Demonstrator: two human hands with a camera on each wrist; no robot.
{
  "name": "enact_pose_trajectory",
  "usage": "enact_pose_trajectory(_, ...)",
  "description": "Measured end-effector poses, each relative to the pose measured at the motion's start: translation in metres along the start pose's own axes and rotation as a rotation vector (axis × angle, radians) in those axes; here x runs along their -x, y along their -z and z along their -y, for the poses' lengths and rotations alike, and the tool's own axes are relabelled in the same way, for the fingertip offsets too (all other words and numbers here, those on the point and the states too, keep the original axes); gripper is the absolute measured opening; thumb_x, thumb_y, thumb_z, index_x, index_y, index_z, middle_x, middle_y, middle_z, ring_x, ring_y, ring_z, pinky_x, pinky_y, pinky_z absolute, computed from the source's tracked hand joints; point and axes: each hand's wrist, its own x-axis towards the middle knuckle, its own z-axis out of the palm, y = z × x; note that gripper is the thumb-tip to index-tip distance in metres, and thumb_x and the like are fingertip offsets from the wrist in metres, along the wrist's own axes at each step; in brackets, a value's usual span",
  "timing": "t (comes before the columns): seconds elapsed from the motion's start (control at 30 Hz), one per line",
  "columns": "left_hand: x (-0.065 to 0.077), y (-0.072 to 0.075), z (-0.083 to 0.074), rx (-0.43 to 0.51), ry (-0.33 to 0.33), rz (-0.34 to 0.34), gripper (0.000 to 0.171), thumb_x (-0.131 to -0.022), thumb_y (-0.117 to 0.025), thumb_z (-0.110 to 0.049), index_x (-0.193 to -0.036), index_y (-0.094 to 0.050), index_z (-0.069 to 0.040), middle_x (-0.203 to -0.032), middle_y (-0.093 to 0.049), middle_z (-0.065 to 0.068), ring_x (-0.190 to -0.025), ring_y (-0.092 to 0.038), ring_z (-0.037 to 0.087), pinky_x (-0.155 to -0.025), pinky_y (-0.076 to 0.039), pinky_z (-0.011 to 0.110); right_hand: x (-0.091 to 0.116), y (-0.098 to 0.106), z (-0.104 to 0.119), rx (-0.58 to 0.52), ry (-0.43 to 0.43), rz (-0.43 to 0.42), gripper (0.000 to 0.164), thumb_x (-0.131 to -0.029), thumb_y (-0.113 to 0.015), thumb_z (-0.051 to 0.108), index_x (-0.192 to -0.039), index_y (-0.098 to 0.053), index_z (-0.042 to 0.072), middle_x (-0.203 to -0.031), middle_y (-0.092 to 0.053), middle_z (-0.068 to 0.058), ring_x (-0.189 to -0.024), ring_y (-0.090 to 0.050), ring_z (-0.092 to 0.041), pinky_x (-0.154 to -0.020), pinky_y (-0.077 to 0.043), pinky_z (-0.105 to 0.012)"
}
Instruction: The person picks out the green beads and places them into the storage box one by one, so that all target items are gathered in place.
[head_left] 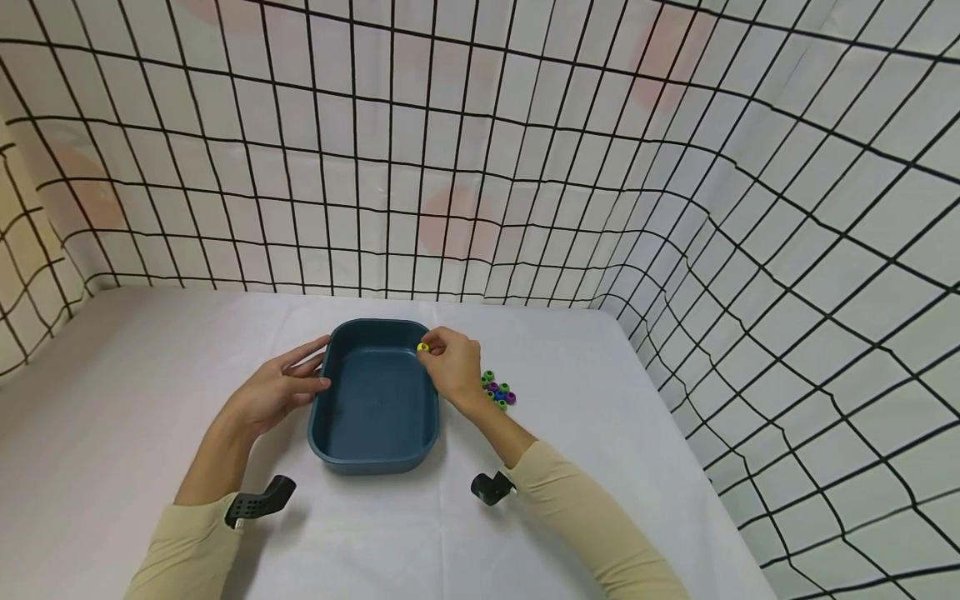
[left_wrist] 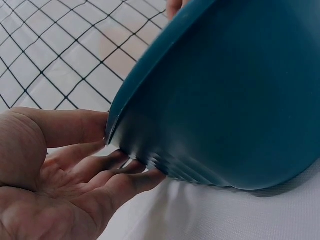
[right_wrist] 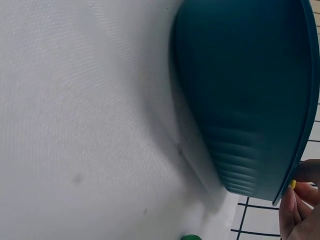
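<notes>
A blue rectangular tray with rounded corners stands on the white cloth, its inside bare. My left hand rests against its left side; in the left wrist view, the thumb touches the rim and the extended fingers meet the ridged outer wall. At the tray's right rim, my right hand pinches a small yellow bead between thumb and fingertips. The right wrist view shows only a sliver of that bead. Green, purple and blue beads lie in a cluster right of the tray, partly behind my right wrist.
A black wire grid backed by white sheeting stands behind and at the sides of the table. In the right wrist view, one green bead shows at the bottom edge. Black camera mounts sit on both wrists.
</notes>
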Motion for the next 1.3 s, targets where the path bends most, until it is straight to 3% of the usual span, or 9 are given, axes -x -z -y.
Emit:
enact_pose_trajectory(0.2,0.0004,0.0009,0.0004,-0.009,-0.007,0.005,0.082,-0.096,-0.062,0.001,-0.163,-0.018,-0.012,-0.167,-0.018,0.020,-0.152,-0.024,0.042,-0.105,-0.049,0.034,0.0008,-0.0011,-0.0018,-0.001,-0.008,0.005,0.010,-0.087,-0.076,0.008,-0.097,-0.077,0.004,-0.089,-0.078,-0.008,-0.080,-0.074,-0.019,-0.073,-0.061,-0.027)
enact_pose_trajectory(0.43,-0.0006,0.0029,0.0026,-0.021,-0.021,0.017,0.082,-0.096,-0.062,0.000,-0.163,-0.017,-0.011,-0.167,-0.018,0.021,-0.152,-0.024,0.042,-0.111,-0.041,0.044,0.0005,-0.0012,-0.0030,-0.004,0.011,-0.015,0.011,-0.085,-0.076,0.005,-0.095,-0.077,0.002,-0.087,-0.078,-0.009,-0.078,-0.074,-0.019,-0.072,-0.061,-0.028)
enact_pose_trajectory(0.8,-0.0026,0.0041,0.0040,-0.009,-0.011,0.009,0.082,-0.096,-0.064,-0.001,-0.163,-0.019,-0.013,-0.168,-0.018,0.019,-0.152,-0.024,0.040,-0.102,-0.051,0.026,0.0007,0.0001,-0.0014,0.001,0.034,-0.018,0.015,-0.083,-0.076,0.003,-0.098,-0.076,0.001,-0.090,-0.077,-0.011,-0.080,-0.073,-0.023,-0.073,-0.061,-0.032)
enact_pose_trajectory(1.1,-0.0019,0.0029,0.0029,0.003,-0.003,0.006,0.083,-0.095,-0.062,0.001,-0.164,-0.018,-0.013,-0.168,-0.017,0.020,-0.152,-0.027,0.040,-0.103,-0.050,0.029,0.0009,0.0010,0.0004,-0.010,0.015,-0.013,0.016,-0.084,-0.076,0.004,-0.099,-0.077,0.000,-0.091,-0.077,-0.012,-0.081,-0.074,-0.023,-0.074,-0.061,-0.033)
enact_pose_trajectory(1.3,-0.0024,0.0022,0.0029,-0.005,0.004,0.003,0.082,-0.096,-0.060,0.001,-0.164,-0.017,-0.013,-0.168,-0.015,0.021,-0.152,-0.024,0.042,-0.110,-0.039,0.045,0.0002,0.0011,0.0012,-0.029,-0.019,-0.001,0.019,-0.085,-0.077,0.005,-0.103,-0.076,-0.001,-0.093,-0.077,-0.013,-0.083,-0.073,-0.024,-0.076,-0.060,-0.034)
